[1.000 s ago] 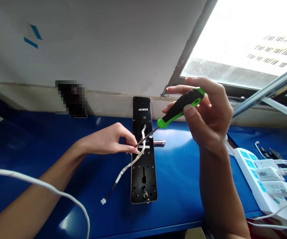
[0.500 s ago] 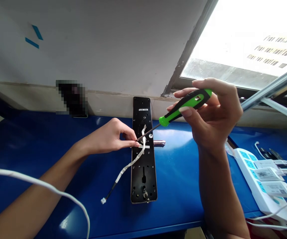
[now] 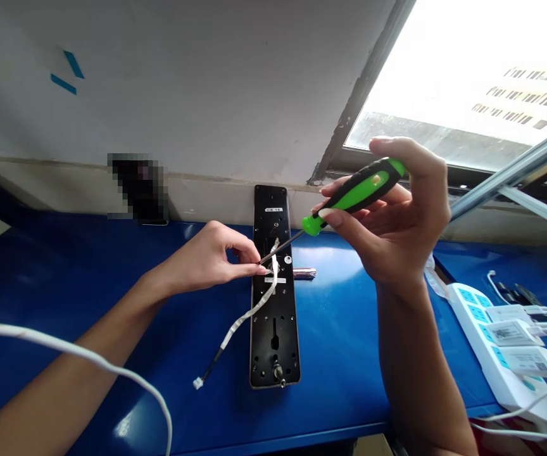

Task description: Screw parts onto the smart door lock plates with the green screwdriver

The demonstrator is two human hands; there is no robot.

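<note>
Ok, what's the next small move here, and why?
Probably lower the green-handled screwdriver, held in the right hand, a touch onto the white ribbon cable: its tip sits beside the fingers of the left hand, right where the cable crosses the black lock plate, so they can steady it.

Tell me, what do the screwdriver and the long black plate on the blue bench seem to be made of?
The screwdriver has a handle that looks like moulded plastic or rubber, glossy green and black, and a slim dark shaft, probably steel. The plate looks like black-coated metal, judging by its crisp drilled holes and thin pale edge, though the look can't confirm it.
</note>
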